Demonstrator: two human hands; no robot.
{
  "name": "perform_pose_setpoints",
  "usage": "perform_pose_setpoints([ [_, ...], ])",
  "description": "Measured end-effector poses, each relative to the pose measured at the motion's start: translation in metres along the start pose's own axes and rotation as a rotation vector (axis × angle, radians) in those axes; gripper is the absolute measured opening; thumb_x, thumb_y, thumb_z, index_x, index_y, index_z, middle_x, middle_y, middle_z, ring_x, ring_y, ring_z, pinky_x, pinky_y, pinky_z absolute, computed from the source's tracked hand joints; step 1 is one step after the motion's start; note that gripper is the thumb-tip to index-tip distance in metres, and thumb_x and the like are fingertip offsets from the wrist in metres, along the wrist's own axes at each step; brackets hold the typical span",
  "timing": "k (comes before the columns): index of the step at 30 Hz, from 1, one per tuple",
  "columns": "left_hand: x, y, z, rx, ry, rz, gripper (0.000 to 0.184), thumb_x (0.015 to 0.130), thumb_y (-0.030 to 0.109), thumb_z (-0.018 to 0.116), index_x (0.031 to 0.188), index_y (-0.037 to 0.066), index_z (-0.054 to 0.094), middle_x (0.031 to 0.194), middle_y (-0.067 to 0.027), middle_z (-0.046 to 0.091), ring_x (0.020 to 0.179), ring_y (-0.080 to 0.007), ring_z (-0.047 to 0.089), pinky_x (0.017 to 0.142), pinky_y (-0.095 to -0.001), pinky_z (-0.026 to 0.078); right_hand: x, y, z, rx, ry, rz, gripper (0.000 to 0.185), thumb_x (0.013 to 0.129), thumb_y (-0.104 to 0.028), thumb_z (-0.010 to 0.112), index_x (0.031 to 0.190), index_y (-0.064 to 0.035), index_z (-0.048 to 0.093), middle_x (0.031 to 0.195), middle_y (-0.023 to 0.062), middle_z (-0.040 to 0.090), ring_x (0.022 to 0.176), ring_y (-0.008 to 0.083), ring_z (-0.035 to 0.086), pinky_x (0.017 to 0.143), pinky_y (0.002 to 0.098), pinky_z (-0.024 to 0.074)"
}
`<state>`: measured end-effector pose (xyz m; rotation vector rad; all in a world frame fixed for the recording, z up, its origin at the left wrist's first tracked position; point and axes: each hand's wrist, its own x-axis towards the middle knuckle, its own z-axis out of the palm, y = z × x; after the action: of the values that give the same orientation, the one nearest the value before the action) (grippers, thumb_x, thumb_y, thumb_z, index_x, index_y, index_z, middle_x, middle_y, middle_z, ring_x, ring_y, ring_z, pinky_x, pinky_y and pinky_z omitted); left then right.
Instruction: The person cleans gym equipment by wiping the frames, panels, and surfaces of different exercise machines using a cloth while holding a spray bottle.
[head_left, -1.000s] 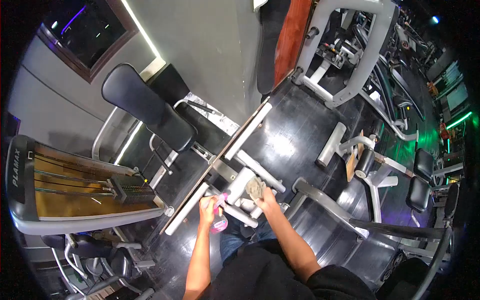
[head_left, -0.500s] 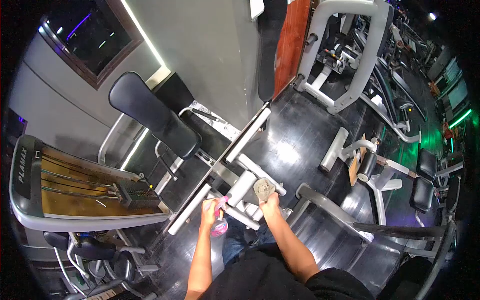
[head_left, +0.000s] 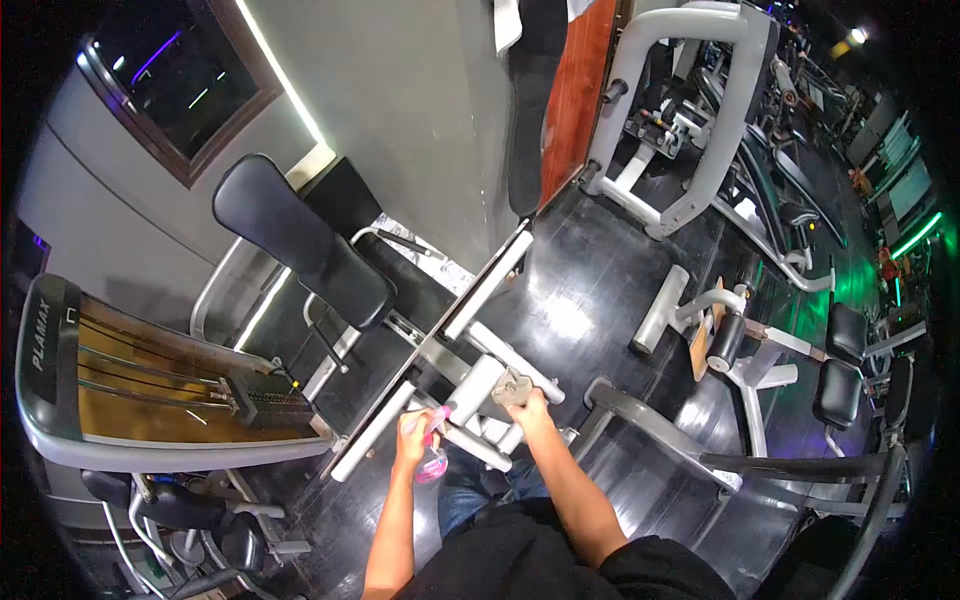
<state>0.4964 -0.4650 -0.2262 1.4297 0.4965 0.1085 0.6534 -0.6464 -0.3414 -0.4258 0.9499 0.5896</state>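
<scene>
Grip of the left hand is wrapped around the neck of a pink spray bottle, its head pointing toward a pale metal tube. The right hand has its fingers closed on a crumpled greyish cloth — just beside that tube, though whether they touch I cannot tell. Farther off stands a padded black seat.
</scene>
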Motion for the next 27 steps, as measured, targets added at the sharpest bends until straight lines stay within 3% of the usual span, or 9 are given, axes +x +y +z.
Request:
perform_pose_setpoints([
  [6, -0.002, 0.031, 0.023, 0.102, 0.042, -0.084, 0.040, 0.097, 0.028, 0.048, 0.084, -0.004, 0.067, 0.073, -0.0107, 0.067, 0.047, -0.0156, 0.056, 0.044, -0.0286, 0.043, -0.035, -0.029, -0.018, 0.148, -0.233, 0.140, 0.039, 0.104, -0.026, 0.036, 0.122, -0.0023, 0.061, 0.120, 0.0147, 0.066, 0.104, 0.0321, 0.066, 0.090, 0.0471, 0.0569],
  [9, 0.003, 0.028, 0.039, 0.153, 0.028, -0.111, 0.032, 0.097, 0.027, 0.054, 0.088, 0.000, 0.069, 0.073, -0.0060, 0.067, 0.050, -0.0120, 0.057, 0.048, -0.0272, 0.045, -0.139, -0.043, 0.013, -0.551, 0.008, -0.116, 0.033, 0.100, -0.017, 0.049, 0.128, -0.0016, 0.060, 0.117, 0.0145, 0.067, 0.102, 0.0284, 0.068, 0.089, 0.0397, 0.0552],
  [10, 0.005, 0.029, 0.046, 0.197, 0.015, -0.111, 0.031, 0.096, 0.027, 0.056, 0.087, 0.000, 0.070, 0.073, -0.0056, 0.066, 0.050, -0.0121, 0.057, 0.048, -0.0274, 0.045, -0.128, -0.049, -0.003, -0.549, 0.012, -0.120, 0.033, 0.100, -0.017, 0.049, 0.128, -0.0016, 0.060, 0.117, 0.0145, 0.067, 0.102, 0.0284, 0.068, 0.089, 0.0397, 0.0552],
  [12, 0.012, 0.025, 0.056, 0.228, 0.005, -0.117, 0.032, 0.096, 0.029, 0.060, 0.086, 0.000, 0.070, 0.071, -0.0047, 0.066, 0.050, -0.0123, 0.058, 0.048, -0.0274, 0.045, -0.116, -0.064, -0.035, -0.826, -0.099, -0.514, 0.037, 0.097, -0.016, 0.056, 0.131, -0.0025, 0.059, 0.114, 0.0134, 0.068, 0.101, 0.0256, 0.069, 0.085, 0.0336, 0.0536],
  [14, 0.020, 0.038, 0.069, 0.327, -0.055, -0.149, 0.032, 0.097, 0.030, 0.060, 0.093, -0.001, 0.070, 0.075, -0.0047, 0.067, 0.052, -0.0135, 0.062, 0.045, -0.0264, 0.043, -0.121, -0.085, -0.040, -1.117, 0.009, -0.739, 0.038, 0.096, -0.016, 0.057, 0.131, -0.0029, 0.060, 0.115, 0.0149, 0.069, 0.104, 0.0254, 0.068, 0.087, 0.0330, 0.0511],
  [15, 0.023, 0.047, 0.076, 0.312, -0.057, -0.161, 0.030, 0.096, 0.027, 0.060, 0.096, -0.001, 0.070, 0.077, -0.0059, 0.068, 0.055, -0.0156, 0.065, 0.046, -0.0271, 0.046, -0.115, -0.088, -0.040, -1.269, 0.075, -1.006, 0.037, 0.094, -0.016, 0.058, 0.129, -0.0018, 0.061, 0.115, 0.0176, 0.069, 0.105, 0.0304, 0.066, 0.092, 0.0381, 0.0495],
  [18, 0.040, 0.033, 0.086, 0.225, -0.018, -0.091, 0.026, 0.095, 0.024, 0.063, 0.089, 0.000, 0.071, 0.072, -0.0037, 0.067, 0.049, -0.0133, 0.061, 0.050, -0.0285, 0.050, -0.100, -0.085, -0.032, -1.549, 0.089, -1.139, 0.035, 0.092, -0.014, 0.058, 0.124, -0.0027, 0.063, 0.116, 0.0215, 0.067, 0.108, 0.0365, 0.064, 0.096, 0.0424, 0.0473],
  [23, 0.059, 0.028, 0.091, 0.011, -0.025, -0.135, 0.027, 0.095, 0.019, 0.061, 0.110, -0.002, 0.068, 0.080, -0.0085, 0.068, 0.055, -0.0181, 0.066, 0.051, -0.0291, 0.054, -0.087, -0.051, 0.018, -1.617, 0.101, -1.193, 0.030, 0.089, -0.011, 0.058, 0.117, -0.0090, 0.067, 0.108, 0.0210, 0.066, 0.103, 0.0386, 0.062, 0.091, 0.0456, 0.0489],
  [27, 0.067, 0.030, 0.098, 0.027, 0.020, -0.146, 0.031, 0.095, 0.019, 0.059, 0.115, -0.004, 0.066, 0.079, -0.0086, 0.067, 0.053, -0.0192, 0.065, 0.050, -0.0308, 0.054, -0.078, -0.033, 0.073, -1.542, -0.089, -1.225, 0.025, 0.092, -0.016, 0.057, 0.112, -0.0092, 0.070, 0.106, 0.0174, 0.066, 0.100, 0.0384, 0.063, 0.089, 0.0470, 0.0497],
])
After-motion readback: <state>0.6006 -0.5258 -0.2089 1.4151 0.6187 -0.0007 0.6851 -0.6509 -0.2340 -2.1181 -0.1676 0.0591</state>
